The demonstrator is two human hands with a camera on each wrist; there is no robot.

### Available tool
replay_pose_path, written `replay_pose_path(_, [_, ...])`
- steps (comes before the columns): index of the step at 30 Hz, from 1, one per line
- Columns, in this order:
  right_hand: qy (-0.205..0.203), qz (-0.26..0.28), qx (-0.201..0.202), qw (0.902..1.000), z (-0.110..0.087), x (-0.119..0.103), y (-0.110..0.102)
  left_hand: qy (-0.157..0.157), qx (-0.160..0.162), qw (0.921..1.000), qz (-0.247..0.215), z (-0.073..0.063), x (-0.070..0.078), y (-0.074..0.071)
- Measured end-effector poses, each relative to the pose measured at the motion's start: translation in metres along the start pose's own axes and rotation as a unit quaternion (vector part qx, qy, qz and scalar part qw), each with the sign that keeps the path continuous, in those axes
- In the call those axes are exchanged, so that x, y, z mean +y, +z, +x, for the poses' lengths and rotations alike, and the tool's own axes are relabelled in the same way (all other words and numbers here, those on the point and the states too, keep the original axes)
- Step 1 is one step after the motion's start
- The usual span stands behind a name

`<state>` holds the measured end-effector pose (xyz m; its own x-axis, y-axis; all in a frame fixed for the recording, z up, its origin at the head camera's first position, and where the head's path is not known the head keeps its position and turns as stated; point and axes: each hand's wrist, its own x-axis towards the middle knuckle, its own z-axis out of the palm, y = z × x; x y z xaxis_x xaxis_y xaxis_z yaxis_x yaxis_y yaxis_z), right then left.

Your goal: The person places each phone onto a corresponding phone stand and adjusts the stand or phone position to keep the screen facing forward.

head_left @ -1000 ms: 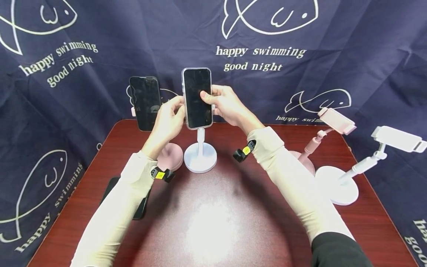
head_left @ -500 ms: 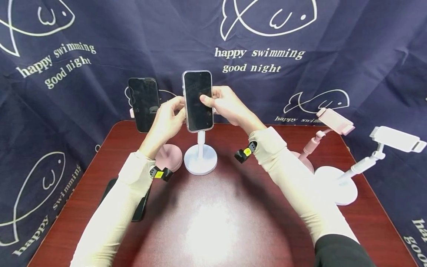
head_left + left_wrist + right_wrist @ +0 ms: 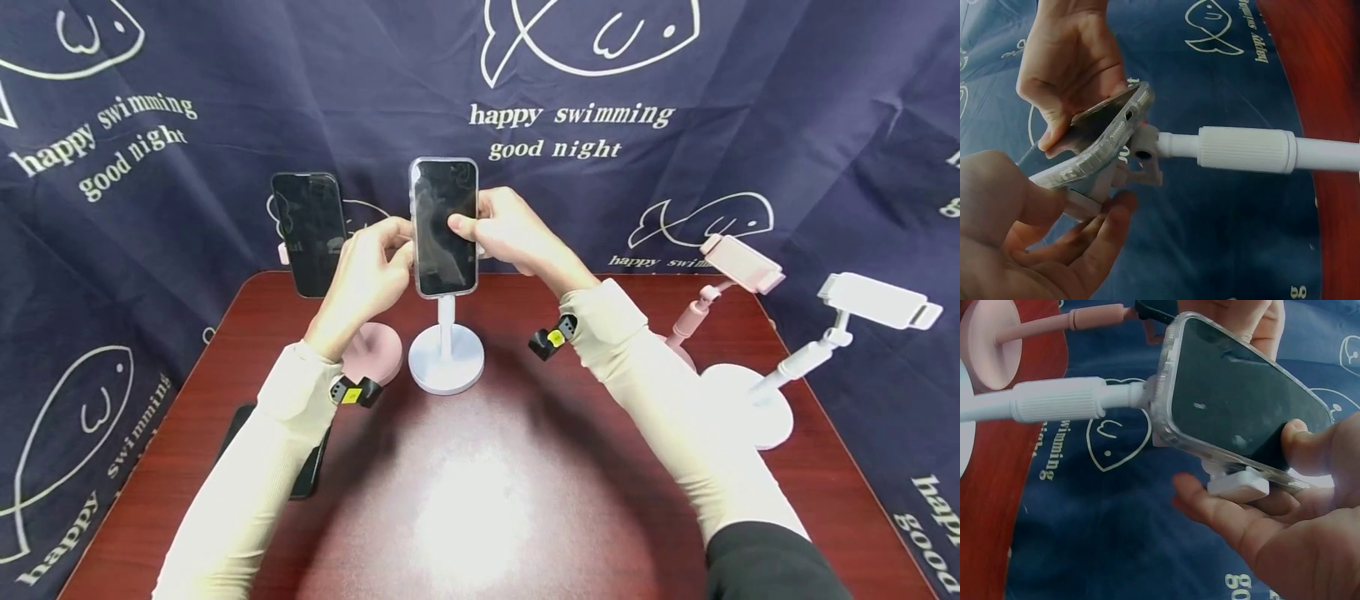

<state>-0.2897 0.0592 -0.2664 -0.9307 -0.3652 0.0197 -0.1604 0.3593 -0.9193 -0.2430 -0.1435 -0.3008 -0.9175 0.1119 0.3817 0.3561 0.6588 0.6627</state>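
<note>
A smartphone in a clear case (image 3: 435, 192) stands upright at the top of a white phone stand (image 3: 446, 358), screen toward me. My right hand (image 3: 513, 229) holds the phone by its right edge, thumb flat on the screen and fingers behind. In the right wrist view those fingers reach under a white clamp end (image 3: 1238, 485). My left hand (image 3: 371, 271) is at the phone's left edge. The left wrist view shows its thumb by the case and its fingers curled round the stand's clamp (image 3: 1082, 205) behind the phone.
To the left, another phone (image 3: 307, 233) sits on a pink stand (image 3: 375, 354). A dark phone (image 3: 307, 475) lies on the table (image 3: 375, 517), partly under my left sleeve. At the right are a pink stand (image 3: 742, 262) and a white stand (image 3: 877, 300), both with bare holders. A blue curtain (image 3: 375, 100) hangs behind.
The head view has shifted slightly, sliding the scene a little left. Pale reflections have appeared on the held phone's screen. Both hands keep their hold.
</note>
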Motion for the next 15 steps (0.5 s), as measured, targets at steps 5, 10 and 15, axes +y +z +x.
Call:
replay_pose_path(5, [0.009,-0.063,0.011,0.9979,-0.0009,-0.0038,-0.0006,-0.009,0.003,0.9996,-0.025,-0.0018,0.0002,0.0004])
replay_pose_path(10, [0.006,-0.094,0.015,0.9954,-0.0021,-0.0068,-0.0004,-0.017,0.003,0.9985,-0.052,-0.0016,-0.0003,0.0002])
replay_pose_path(15, [0.017,-0.077,0.017,0.9967,-0.003,-0.0078,0.0001,-0.011,-0.001,0.9987,-0.05,-0.0009,-0.0002,-0.0011])
